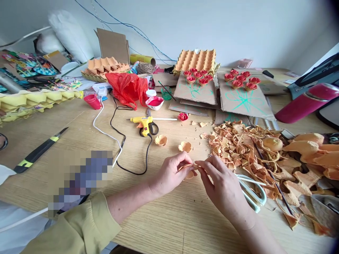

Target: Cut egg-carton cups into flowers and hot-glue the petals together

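Observation:
My left hand (169, 173) and my right hand (224, 187) meet above the near middle of the table. Between their fingertips they pinch an orange egg-carton flower cup (190, 174), partly hidden by the fingers. Just beyond lies another petal-edged cup (184, 146), and to its left sits a small stack of cups (161, 140). Pale green scissors (254, 192) lie beside my right hand, partly covered by it. Farther off, a yellow hot glue gun (144, 125) lies on its side with a white glue stick in its back.
Orange carton scraps (235, 144) heap on the right, below a magenta bottle (304, 104). Red paper flowers (203, 81) stand on cardboard (196, 93). A bowl of red paint (154, 103), a red bag (127, 88), a utility knife (39, 151) and cables lie leftward.

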Tool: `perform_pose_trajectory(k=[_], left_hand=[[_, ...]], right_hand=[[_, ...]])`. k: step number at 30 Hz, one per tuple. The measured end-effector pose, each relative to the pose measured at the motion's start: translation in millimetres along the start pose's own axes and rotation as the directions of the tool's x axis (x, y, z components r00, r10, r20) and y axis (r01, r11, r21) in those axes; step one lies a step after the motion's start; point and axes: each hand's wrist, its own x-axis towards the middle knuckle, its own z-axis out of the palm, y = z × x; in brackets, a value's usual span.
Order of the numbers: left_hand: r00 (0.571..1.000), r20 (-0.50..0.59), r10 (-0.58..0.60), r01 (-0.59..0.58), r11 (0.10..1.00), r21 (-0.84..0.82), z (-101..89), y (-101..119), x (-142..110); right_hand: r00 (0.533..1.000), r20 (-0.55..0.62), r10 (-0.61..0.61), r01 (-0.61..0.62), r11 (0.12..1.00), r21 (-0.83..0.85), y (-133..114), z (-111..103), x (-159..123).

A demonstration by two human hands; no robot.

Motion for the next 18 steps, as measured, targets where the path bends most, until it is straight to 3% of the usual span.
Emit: perform_pose_trajectory(k=[6,12,18], left_hand=[[1.000,-0.013,-0.008,0.010,0.992,0.128,-0.3,-4.8,-0.9],[1.000,-0.001,0.019,-0.019,0.999,0.037,0.6,-2.7,-1.6],[0.995,-0.058,0.085,-0.079,0.992,0.102,2.2,-0.8,-1.7]], right_hand=[[1.000,0.012,-0.004,0.004,1.000,0.016,-0.4,0.5,0.0],[0.997,-0.031,-0.072,0.070,0.995,-0.073,-2.3,-1.1,-0.4],[1.000,-0.027,0.014,-0.012,0.999,0.046,-2.3,-1.0,0.9]])
